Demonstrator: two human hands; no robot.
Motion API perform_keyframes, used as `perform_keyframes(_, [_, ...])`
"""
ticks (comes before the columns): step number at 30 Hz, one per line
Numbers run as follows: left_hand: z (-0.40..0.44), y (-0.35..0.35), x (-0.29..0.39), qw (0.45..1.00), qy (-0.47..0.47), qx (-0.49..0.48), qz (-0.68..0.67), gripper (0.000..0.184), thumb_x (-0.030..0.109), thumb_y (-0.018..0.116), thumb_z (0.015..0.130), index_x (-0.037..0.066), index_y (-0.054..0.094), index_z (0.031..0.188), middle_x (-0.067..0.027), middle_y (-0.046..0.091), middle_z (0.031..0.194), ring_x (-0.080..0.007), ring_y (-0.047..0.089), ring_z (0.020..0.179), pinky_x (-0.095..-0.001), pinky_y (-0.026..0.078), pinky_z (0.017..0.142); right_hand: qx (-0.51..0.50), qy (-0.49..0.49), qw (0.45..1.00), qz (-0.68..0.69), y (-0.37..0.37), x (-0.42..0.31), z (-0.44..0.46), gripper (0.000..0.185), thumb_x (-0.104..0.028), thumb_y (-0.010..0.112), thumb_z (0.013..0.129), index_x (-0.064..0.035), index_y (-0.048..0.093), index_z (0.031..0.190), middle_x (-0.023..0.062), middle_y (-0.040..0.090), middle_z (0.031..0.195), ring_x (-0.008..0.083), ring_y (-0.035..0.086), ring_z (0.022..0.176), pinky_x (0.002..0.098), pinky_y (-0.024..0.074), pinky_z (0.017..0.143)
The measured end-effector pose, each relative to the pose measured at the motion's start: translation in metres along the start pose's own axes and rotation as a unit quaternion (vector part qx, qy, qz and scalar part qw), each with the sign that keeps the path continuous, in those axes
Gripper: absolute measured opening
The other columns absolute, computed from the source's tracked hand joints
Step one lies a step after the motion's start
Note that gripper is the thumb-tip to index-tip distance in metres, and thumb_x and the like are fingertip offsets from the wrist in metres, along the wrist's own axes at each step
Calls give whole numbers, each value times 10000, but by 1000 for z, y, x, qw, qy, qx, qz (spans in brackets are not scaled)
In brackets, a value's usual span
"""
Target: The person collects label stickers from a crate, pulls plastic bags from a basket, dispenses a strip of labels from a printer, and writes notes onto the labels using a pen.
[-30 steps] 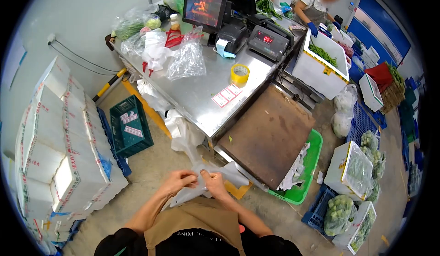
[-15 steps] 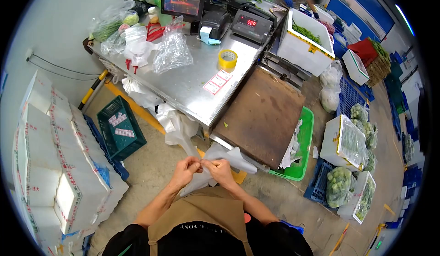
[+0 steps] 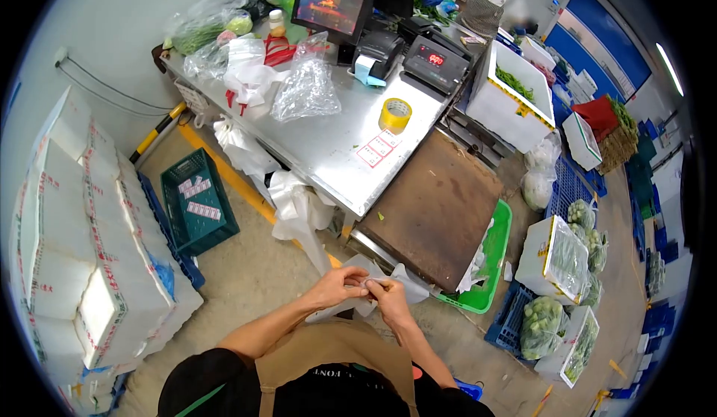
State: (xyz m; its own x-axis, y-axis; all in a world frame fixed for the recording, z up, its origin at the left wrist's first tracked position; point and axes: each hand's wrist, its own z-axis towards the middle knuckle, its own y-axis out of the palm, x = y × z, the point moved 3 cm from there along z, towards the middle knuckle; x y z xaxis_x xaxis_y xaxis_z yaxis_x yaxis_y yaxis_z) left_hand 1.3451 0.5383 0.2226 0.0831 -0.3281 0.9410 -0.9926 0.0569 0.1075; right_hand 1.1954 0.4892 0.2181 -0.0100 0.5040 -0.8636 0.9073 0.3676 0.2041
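Observation:
In the head view my left hand (image 3: 337, 287) and my right hand (image 3: 388, 299) meet in front of the apron, fingertips pinched together. Between them they grip a thin whitish plastic bag (image 3: 407, 282), whose loose film spreads around and below the fingers. More white plastic bags (image 3: 299, 206) hang crumpled from the table edge, and a strip trails down toward my hands. Just beyond my hands stands a scale platform (image 3: 437, 208) with a worn brown top. On the steel table (image 3: 321, 152) lie a yellow tape roll (image 3: 396, 114) and printed labels (image 3: 379, 148).
A green crate (image 3: 198, 204) with labels stands on the floor at left, beside stacked foam boxes (image 3: 67, 253). A green tub (image 3: 489, 268) is right of the platform. Bagged vegetables (image 3: 541, 327) and foam boxes line the right. A co-worker (image 3: 482, 6) with blue gloves stands at the back.
Both hands have shifted right in the view, still pinching the plastic bag; the left fingers are more spread over it. The camera view has tilted, and the co-worker shows more fully.

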Motion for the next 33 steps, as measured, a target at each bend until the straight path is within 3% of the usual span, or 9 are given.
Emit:
perform_keyframes(11, [-7, -6, -11, 985, -80, 41, -147, 169, 100, 645, 856, 2, 639, 993, -68, 674, 881, -144, 616, 762, -300, 515, 724, 37, -98, 993, -51, 13, -8, -15, 322, -67, 732, 793, -35, 510, 561, 44, 544, 557, 102, 504, 509, 255, 410, 475])
perform_keyframes(13, [-8, -15, -14, 942, -123, 121, -289, 90, 83, 599, 879, 8, 628, 920, -61, 658, 844, -143, 596, 700, -296, 512, 681, 70, -151, 972, -166, 2, -6, -17, 341, -57, 704, 778, -32, 470, 531, 28, 491, 519, 104, 489, 491, 260, 401, 464])
perform_keyframes(17, [6, -109, -70, 756, -17, 171, -632, 218, 105, 491, 920, -27, 557, 1080, -155, 637, 1072, -275, 619, 921, -444, 489, 909, 192, -209, 888, -362, -106, 54, 2, 314, -47, 600, 723, -7, 409, 477, 20, 391, 452, 126, 461, 419, 286, 374, 395])
perform_keyframes(18, [-2, -132, -64, 753, -3, 178, -633, 153, 102, 522, 912, -6, 556, 1015, -114, 629, 935, -237, 620, 820, -410, 513, 822, 244, -162, 871, -395, -166, 101, 10, 301, -47, 609, 722, -5, 425, 488, 30, 408, 452, 129, 455, 401, 294, 368, 377])
perform_keyframes(21, [-32, -118, 13, 757, -19, 261, -599, 83, 112, 549, 915, 29, 552, 925, -61, 611, 768, -176, 592, 649, -316, 520, 648, 375, 43, 895, -236, -252, 158, -19, 242, -55, 642, 703, -3, 481, 529, 60, 454, 452, 155, 446, 344, 311, 351, 332])
perform_keyframes(24, [-31, -99, 20, 798, 2, 269, -539, 128, 179, 552, 936, 53, 552, 917, -47, 618, 780, -109, 521, 581, -225, 434, 472, 356, 66, 892, -271, -260, 151, -27, 231, -71, 646, 722, 25, 517, 556, 82, 495, 474, 206, 518, 398, 339, 412, 388])
perform_keyframes(26, [-24, -98, 9, 848, 62, 214, -481, 173, 227, 564, 939, 54, 557, 947, -51, 631, 822, -97, 511, 602, -221, 411, 451, 272, -95, 799, -528, -269, 127, -17, 198, -113, 644, 763, 61, 577, 698, 109, 597, 620, 260, 615, 569, 355, 484, 530])
perform_keyframes(30, [-16, -41, 56, 929, 18, 177, -324, 219, 282, 564, 948, 63, 565, 945, -37, 619, 794, -83, 515, 606, -213, 396, 458, 248, -312, 845, -356, -81, -76, -75, 423, -55, 623, 769, 19, 548, 1178, 213, 606, 1112, 302, 599, 1031, 366, 463, 897])
perform_keyframes(33, [-4, 27, 69, 935, -10, 75, -346, 210, 267, 585, 943, 57, 570, 956, -8, 604, 760, -67, 514, 590, -181, 369, 482, 151, -415, 759, -478, -7, -100, -85, 521, 4, 599, 741, 11, 509, 1254, 207, 576, 1202, 288, 574, 1099, 340, 437, 945])
